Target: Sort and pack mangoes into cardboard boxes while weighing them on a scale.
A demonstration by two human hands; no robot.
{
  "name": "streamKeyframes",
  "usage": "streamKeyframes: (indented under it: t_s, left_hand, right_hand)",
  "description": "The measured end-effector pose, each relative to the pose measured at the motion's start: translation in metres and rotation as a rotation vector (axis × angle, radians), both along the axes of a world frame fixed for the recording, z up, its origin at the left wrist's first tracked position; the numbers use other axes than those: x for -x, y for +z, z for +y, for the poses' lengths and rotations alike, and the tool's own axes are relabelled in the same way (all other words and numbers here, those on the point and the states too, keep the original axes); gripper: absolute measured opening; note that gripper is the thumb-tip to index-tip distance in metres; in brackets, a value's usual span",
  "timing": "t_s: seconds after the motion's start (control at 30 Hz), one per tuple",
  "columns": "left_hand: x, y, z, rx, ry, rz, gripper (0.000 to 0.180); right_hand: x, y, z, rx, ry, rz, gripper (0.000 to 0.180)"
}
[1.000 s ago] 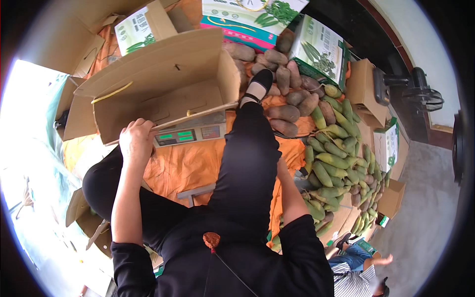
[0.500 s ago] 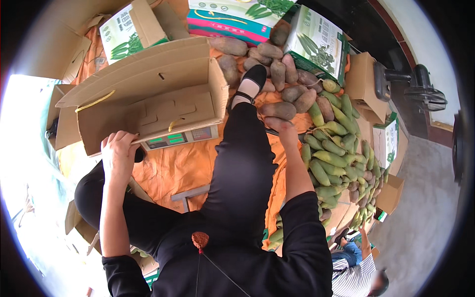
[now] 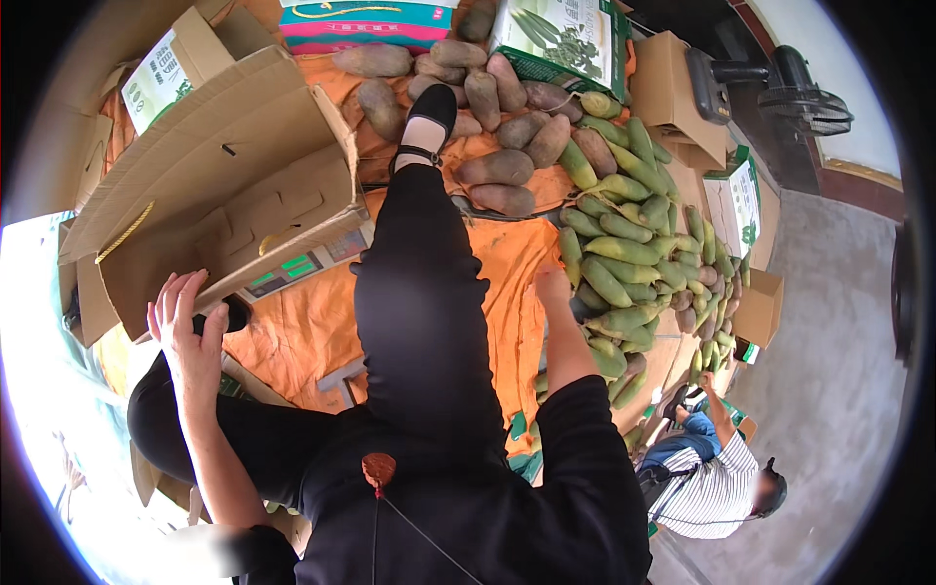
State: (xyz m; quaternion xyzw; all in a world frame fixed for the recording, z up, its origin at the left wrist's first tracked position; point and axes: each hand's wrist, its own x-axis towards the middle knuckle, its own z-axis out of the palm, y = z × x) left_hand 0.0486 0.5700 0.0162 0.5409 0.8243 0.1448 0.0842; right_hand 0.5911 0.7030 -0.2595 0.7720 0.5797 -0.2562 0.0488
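Observation:
My left hand [image 3: 185, 317] is raised with its fingers spread, at the near side of a long open cardboard box [image 3: 283, 210]. The box sits tilted on a scale [image 3: 292, 273] with lit green displays, and it has yellow cord handles. My right hand [image 3: 553, 283] hangs over an orange sheet [image 3: 512, 258] beside a heap of green radishes [image 3: 624, 252]; its fingers are tucked out of sight. A reddish-brown radish [image 3: 502, 200] lies beyond it, near my outstretched foot, with several more of that colour behind.
Printed cartons [image 3: 561, 39] stand at the back, beside a teal and pink box [image 3: 366, 27]. A black fan [image 3: 799, 97] is at the far right, near a brown carton [image 3: 673, 93]. At lower right a person in a striped shirt [image 3: 707, 487] reaches to the heap.
My right hand has left the reddish-brown radish and come back toward me. My left hand has let go of the box edge and opened. The whole view has shifted.

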Motion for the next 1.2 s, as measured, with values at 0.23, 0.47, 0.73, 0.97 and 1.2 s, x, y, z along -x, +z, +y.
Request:
streamKeyframes:
  t_s: [0.23, 0.47, 0.73, 0.97, 1.2]
  left_hand:
    - [0.001, -0.003, -0.004, 0.080, -0.013, 0.103, 0.044]
    - [0.001, -0.004, 0.004, 0.098, -0.038, 0.128, 0.047]
    - [0.000, -0.002, 0.006, 0.125, 0.024, 0.148, 0.045]
    - [0.003, -0.008, 0.005, 0.074, 0.022, 0.158, 0.033]
    - [0.005, -0.011, 0.005, 0.023, 0.041, 0.135, 0.021]
  right_hand:
    - [-0.022, 0.056, 0.028, 0.059, 0.199, -0.540, 0.031]
    - [-0.065, 0.056, 0.052, 0.204, 0.252, -0.626, 0.068]
    - [-0.050, 0.046, 0.054, 0.375, 0.342, -0.784, 0.057]
    - [-0.043, 0.044, 0.035, 0.240, 0.412, -0.678, 0.051]
    - [-0.038, 0.084, 0.051, -0.192, 0.090, -0.089, 0.057]
